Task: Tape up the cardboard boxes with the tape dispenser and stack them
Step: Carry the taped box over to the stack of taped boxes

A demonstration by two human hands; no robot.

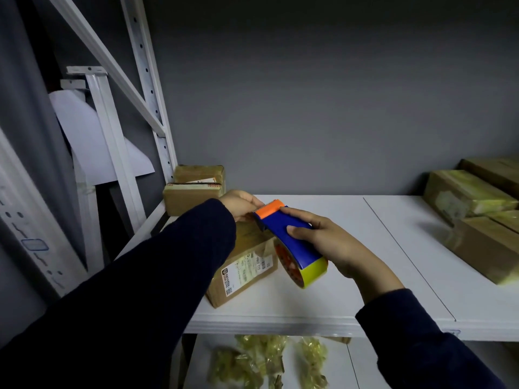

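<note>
Right hand [331, 245] has the tape dispenser [283, 234], just right of the middle of the frame. The fingers [295, 213] wrap over the top of the blue body and the thumb is pressed on its near side, so that's a solid grip. The dispenser is tilted, with the orange cutter end pointing up and left and the yellow tape roll [311, 273] hanging at the lower right.

Left hand [238, 204] comes in from the lower left in a dark sleeve and sits right at the orange cutter end. Its fingers look curled in toward the tip, but the dispenser hides them. I honestly can't tell if they're pinching the tape end or just touching it.

The cardboard box [224, 293] sits on the white shelf [365, 248] directly under both hands, near the front edge, with a white shipping label [247, 269] facing up. The dispenser is above it, and I can't tell if they touch.

Behind it, at the shelf's back left corner against the white upright [146, 71], there's a small stack of two boxes [196, 189], one on top of the other. More boxes [471, 203] with yellowish tape on them are bunched at the right edge of the frame, a bit blurry.

On the lower shelf at the bottom centre are some crumpled wads of yellowish tape [252, 363].
</note>
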